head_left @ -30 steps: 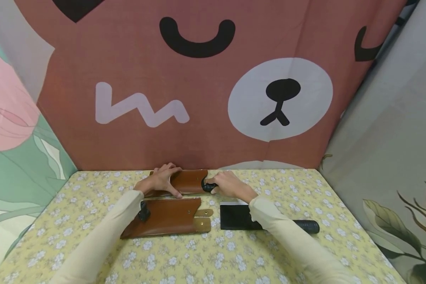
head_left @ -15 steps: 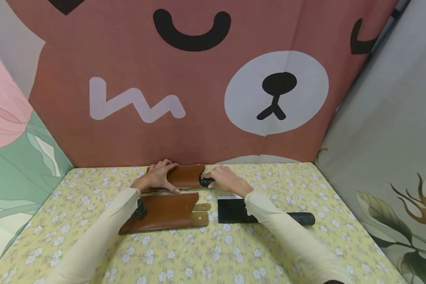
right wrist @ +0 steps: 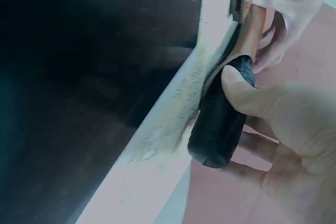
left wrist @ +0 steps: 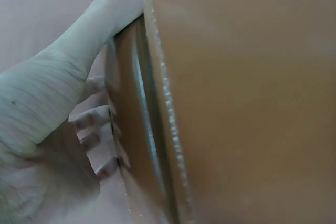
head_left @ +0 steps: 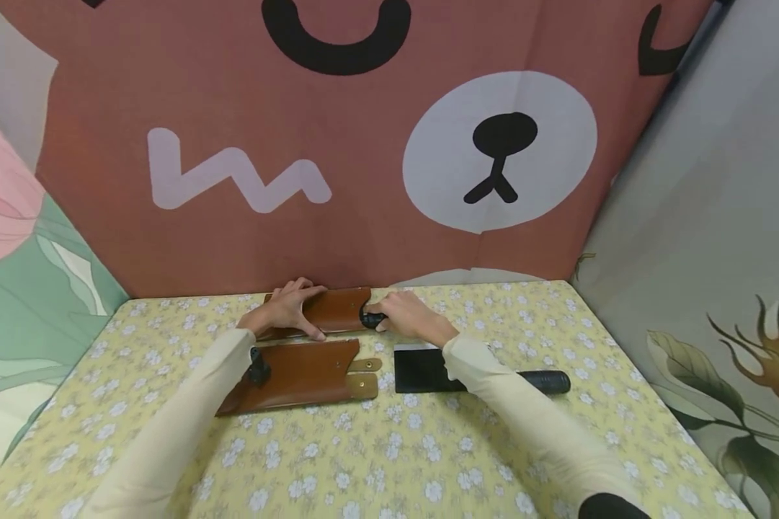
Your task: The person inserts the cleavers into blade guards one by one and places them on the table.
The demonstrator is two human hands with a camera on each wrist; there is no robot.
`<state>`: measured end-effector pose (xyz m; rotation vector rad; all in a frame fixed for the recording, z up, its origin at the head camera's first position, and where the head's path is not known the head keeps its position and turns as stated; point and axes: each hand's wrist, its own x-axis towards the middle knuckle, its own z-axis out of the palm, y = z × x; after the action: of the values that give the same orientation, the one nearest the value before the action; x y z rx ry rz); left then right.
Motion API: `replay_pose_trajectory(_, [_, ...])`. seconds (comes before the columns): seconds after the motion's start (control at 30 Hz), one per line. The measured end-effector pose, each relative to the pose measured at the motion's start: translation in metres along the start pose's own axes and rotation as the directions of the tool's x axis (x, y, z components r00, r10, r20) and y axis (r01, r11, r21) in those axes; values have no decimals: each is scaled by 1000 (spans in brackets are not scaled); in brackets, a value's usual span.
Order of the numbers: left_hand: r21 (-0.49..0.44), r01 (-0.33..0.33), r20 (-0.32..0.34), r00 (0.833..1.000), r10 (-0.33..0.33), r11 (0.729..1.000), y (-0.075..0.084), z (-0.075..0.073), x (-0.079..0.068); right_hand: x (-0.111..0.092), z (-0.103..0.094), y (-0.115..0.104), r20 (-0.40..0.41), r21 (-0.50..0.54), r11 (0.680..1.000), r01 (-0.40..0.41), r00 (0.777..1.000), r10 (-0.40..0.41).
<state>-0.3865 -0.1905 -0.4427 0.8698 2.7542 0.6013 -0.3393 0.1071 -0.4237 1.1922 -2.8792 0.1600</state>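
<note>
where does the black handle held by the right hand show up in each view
Head: right of centre, below mid-height; the black handle is at the right end of the far brown sheath, partly covered by the right hand.
Left wrist: not visible.
Right wrist: right of centre, slanting, with the thumb across it.
Shared landmark: the left hand, at left in the left wrist view and upper right in the right wrist view.

A glossy brown sheath [head_left: 336, 309] lies flat, lengthwise from left to right; a black, blunt-ended handle [right wrist: 217, 125] sticks out of the sheath's curved right-hand mouth.
</note>
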Motion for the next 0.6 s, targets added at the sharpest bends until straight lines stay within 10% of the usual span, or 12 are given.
replay_pose_trajectory(0.6, [0,-48,-129,990,48,999,11,3,-25,-42,-11,18,15,21,999,-47,999,46])
